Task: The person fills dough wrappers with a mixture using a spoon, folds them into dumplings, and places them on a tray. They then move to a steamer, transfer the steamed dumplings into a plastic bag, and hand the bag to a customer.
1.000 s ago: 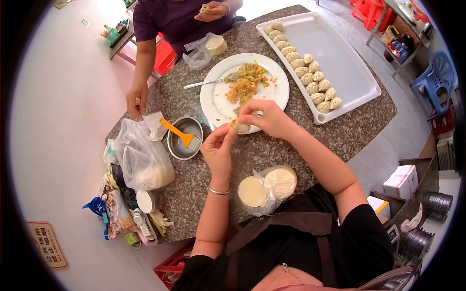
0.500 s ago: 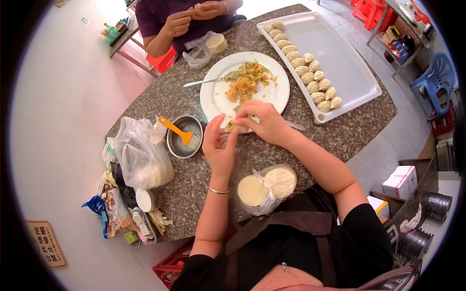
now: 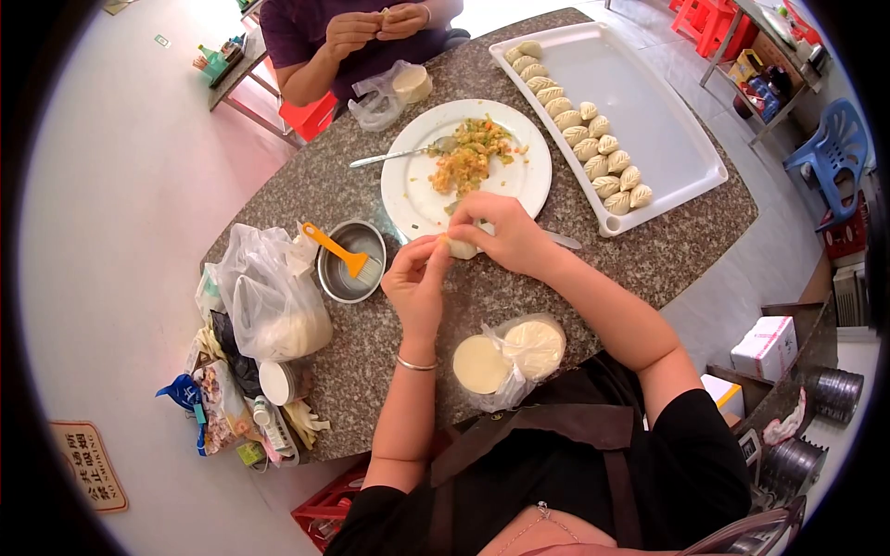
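Observation:
A partly folded dumpling (image 3: 461,247) is pinched between my two hands at the near rim of the white plate (image 3: 400,199). My left hand (image 3: 417,278) grips its left end with thumb and fingers. From the right, my right hand (image 3: 501,232) closes on its other side and covers part of it. Chopped orange and green filling (image 3: 471,162) lies on the plate, with a metal spoon (image 3: 399,156) resting in it. Stacks of round dumpling wrappers (image 3: 482,364) in clear plastic sit on the table in front of me.
Rows of pleated dumplings (image 3: 593,148) line the left side of a white tray (image 3: 686,148). A steel bowl (image 3: 336,278) holds an orange brush (image 3: 348,258). Plastic bags (image 3: 269,296) crowd the left edge. Across the table, another person's hands (image 3: 375,28) hold a small piece of dough.
My left fingers have closed in on the dumpling's left end, and the filling visible in its opening is now mostly covered. The other person's hands have shifted slightly.

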`<state>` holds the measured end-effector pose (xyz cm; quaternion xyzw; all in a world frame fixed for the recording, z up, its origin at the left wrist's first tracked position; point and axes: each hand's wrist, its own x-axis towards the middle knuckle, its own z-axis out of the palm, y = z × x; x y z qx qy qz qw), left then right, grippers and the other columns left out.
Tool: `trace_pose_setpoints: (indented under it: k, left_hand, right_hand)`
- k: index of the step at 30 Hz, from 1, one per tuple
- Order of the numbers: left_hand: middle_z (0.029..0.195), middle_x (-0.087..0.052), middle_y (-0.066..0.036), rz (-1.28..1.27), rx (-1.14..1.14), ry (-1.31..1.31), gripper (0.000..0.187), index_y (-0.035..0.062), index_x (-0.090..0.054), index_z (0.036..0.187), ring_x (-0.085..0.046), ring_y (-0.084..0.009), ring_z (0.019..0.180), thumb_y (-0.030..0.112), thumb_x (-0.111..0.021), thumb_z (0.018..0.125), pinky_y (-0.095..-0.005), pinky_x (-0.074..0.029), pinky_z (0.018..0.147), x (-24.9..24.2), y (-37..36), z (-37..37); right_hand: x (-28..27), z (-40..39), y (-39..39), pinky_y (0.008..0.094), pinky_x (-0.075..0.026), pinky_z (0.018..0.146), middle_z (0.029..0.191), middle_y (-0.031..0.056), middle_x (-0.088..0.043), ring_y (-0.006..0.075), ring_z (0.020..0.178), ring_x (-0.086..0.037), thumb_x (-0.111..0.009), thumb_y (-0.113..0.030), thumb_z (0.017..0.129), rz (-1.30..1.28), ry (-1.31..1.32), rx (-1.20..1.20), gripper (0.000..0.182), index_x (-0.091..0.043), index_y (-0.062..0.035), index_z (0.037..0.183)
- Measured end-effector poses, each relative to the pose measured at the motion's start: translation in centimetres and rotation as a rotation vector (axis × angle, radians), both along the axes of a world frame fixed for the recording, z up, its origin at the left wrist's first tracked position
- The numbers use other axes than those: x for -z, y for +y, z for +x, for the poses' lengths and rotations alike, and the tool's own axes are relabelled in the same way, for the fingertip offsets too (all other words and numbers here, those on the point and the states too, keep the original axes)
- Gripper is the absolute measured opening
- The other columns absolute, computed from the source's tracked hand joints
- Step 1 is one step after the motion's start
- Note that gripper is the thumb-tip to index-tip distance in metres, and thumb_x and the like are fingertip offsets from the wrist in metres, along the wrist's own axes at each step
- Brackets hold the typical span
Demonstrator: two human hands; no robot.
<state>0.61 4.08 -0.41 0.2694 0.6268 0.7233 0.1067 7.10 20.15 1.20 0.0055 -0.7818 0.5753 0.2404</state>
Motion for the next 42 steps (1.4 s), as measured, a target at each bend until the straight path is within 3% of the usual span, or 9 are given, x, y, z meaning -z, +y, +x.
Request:
trace_pose_setpoints:
  k: [6, 8, 17, 23, 27, 29, 33, 38, 42]
  left_hand:
    - [0.110, -0.062, -0.011, -0.007, -0.009, -0.052, 0.011, -0.0034, -0.066, 0.098, -0.062, -0.0102, 0.081, 0.003, -0.065, 0.089, -0.0222, -0.054, 0.069, -0.9, 0.2, 0.4]
    - [0.113, -0.061, -0.011, -0.102, -0.053, 0.210, 0.016, -0.0044, -0.066, 0.102, -0.063, -0.0130, 0.093, 0.000, -0.066, 0.087, -0.0216, -0.055, 0.075, -1.5, 0.3, 0.7]
    - [0.111, -0.062, -0.012, -0.049, 0.058, 0.087, 0.018, -0.0036, -0.068, 0.105, -0.062, -0.0133, 0.094, -0.001, -0.066, 0.087, -0.0225, -0.054, 0.078, 0.6, -0.3, -0.5]
    - [0.109, -0.062, -0.011, -0.002, -0.007, -0.016, 0.015, -0.0036, -0.066, 0.101, -0.062, -0.0130, 0.094, -0.002, -0.066, 0.086, -0.0217, -0.054, 0.075, 0.9, -0.2, -0.4]
    - [0.103, -0.064, -0.009, -0.024, -0.044, -0.015, 0.012, -0.0033, -0.065, 0.098, -0.062, -0.0131, 0.091, 0.003, -0.067, 0.087, -0.0255, -0.055, 0.076, 0.0, -0.1, -0.2]
    - [0.102, -0.064, -0.008, -0.091, -0.084, 0.147, 0.014, -0.0030, -0.065, 0.100, -0.062, -0.0121, 0.088, 0.001, -0.066, 0.087, -0.0246, -0.054, 0.075, -1.3, 0.2, 0.4]
    - [0.102, -0.064, -0.008, -0.040, -0.043, 0.125, 0.013, -0.0033, -0.065, 0.100, -0.062, -0.0116, 0.086, -0.001, -0.066, 0.087, -0.0236, -0.053, 0.076, 0.4, 0.0, -0.4]
    - [0.100, -0.065, -0.009, -0.050, 0.040, 0.105, 0.011, -0.0044, -0.067, 0.098, -0.062, -0.0118, 0.087, -0.001, -0.065, 0.087, -0.0231, -0.052, 0.077, 0.6, -0.3, -0.5]
    - [0.100, -0.065, -0.008, -0.031, 0.039, 0.086, 0.011, -0.0040, -0.066, 0.098, -0.062, -0.0113, 0.087, -0.001, -0.066, 0.087, -0.0228, -0.051, 0.076, 0.3, -0.2, -0.4]
  right_hand:
    - [0.1, -0.1, -0.3, 0.0328, -0.047, 0.071, 0.081, 0.0102, -0.062, 0.0242, 0.077, -0.059, -0.068, -0.007, 0.082, 0.094, 0.047, 0.007, 0.010, -0.061, 0.0006, 0.084]
    - [0.3, -0.2, -0.5, 0.0360, -0.047, 0.069, 0.080, 0.0123, -0.061, 0.0283, 0.076, -0.060, -0.066, -0.011, 0.083, 0.142, 0.082, 0.064, 0.011, -0.063, 0.0002, 0.083]
    - [0.3, -0.1, 0.4, 0.0339, -0.047, 0.070, 0.078, 0.0124, -0.059, 0.0233, 0.075, -0.058, -0.065, -0.012, 0.085, -0.054, -0.034, -0.043, 0.012, -0.061, 0.0001, 0.083]
    - [0.6, -0.4, -0.4, 0.0349, -0.047, 0.069, 0.078, 0.0127, -0.061, 0.0267, 0.075, -0.060, -0.066, -0.011, 0.083, 0.077, 0.074, 0.038, 0.011, -0.063, -0.0004, 0.082]
    - [0.0, -0.2, -0.6, 0.0354, -0.047, 0.069, 0.079, 0.0130, -0.061, 0.0284, 0.075, -0.060, -0.065, -0.010, 0.083, 0.097, 0.111, 0.009, 0.010, -0.063, -0.0003, 0.081]
    - [0.4, -0.3, -0.6, 0.0357, -0.047, 0.070, 0.079, 0.0131, -0.061, 0.0281, 0.076, -0.060, -0.065, -0.009, 0.083, 0.123, 0.112, 0.053, 0.009, -0.063, -0.0001, 0.082]
    - [0.5, -0.2, -0.5, 0.0354, -0.048, 0.070, 0.080, 0.0130, -0.061, 0.0271, 0.077, -0.061, -0.066, -0.009, 0.083, 0.071, 0.080, 0.119, 0.010, -0.063, 0.0003, 0.083]
    - [0.1, -0.1, 0.4, 0.0343, -0.047, 0.071, 0.080, 0.0123, -0.062, 0.0252, 0.077, -0.060, -0.066, -0.010, 0.083, -0.046, -0.043, -0.055, 0.011, -0.063, 0.0000, 0.086]
    - [0.3, -0.2, 0.1, 0.0340, -0.047, 0.072, 0.080, 0.0119, -0.062, 0.0250, 0.077, -0.060, -0.066, -0.011, 0.084, 0.032, -0.003, -0.053, 0.011, -0.063, -0.0006, 0.087]
